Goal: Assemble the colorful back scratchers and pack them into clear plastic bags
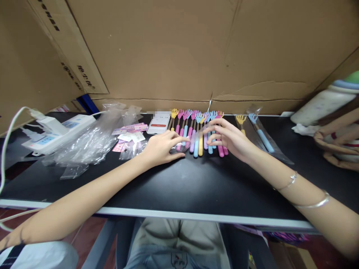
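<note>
Your two bare hands meet over a row of small plastic back-scratchers with claw-shaped heads and pink, blue, yellow and purple foam grips (196, 130), laid side by side on the black tabletop (179, 186) with heads toward the brown cardboard wall (179, 48), an order that keeps each colour easy to pick out. Your left hand (161, 148) lies low at the near left end of the row, fingers stretched narrow and flat, fingertips resting on a pink grip rather than closed round it. Your right hand (231, 140) hovers over the right end, fingers loosely curled and lightly spread, tips touching the grips; whether it has pinched one you cannot tell, since the fingers cover the handles beneath. Off to the right, two more scratchers, one yellow and one blue, lie in clear plastic sleeves (260, 134), apart from the loose ones. At left sit a heap of crumpled clear bags (89, 142), small pink and white printed cards (129, 136), a white phone with a red screen (159, 124), its top blurred, and a white power strip (58, 132). A pale woven basket (336, 142) is cut off at the right edge.
</note>
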Demonstrator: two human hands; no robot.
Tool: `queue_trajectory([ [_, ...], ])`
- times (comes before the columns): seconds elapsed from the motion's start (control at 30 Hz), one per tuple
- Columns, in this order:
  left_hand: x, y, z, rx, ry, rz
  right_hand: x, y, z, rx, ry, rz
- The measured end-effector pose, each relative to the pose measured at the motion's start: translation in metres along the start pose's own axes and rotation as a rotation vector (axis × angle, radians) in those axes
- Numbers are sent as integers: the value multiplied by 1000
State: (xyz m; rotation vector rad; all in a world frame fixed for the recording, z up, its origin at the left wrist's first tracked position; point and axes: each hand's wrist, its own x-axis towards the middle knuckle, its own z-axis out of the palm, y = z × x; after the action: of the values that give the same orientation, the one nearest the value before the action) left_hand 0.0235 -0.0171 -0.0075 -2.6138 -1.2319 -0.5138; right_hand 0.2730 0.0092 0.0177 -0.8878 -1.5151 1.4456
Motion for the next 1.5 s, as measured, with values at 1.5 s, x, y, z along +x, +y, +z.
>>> queue_trajectory([
  [1.5, 1, -4, -2, 9, 13, -5, -1, 2, -8, -549, -107, -140],
])
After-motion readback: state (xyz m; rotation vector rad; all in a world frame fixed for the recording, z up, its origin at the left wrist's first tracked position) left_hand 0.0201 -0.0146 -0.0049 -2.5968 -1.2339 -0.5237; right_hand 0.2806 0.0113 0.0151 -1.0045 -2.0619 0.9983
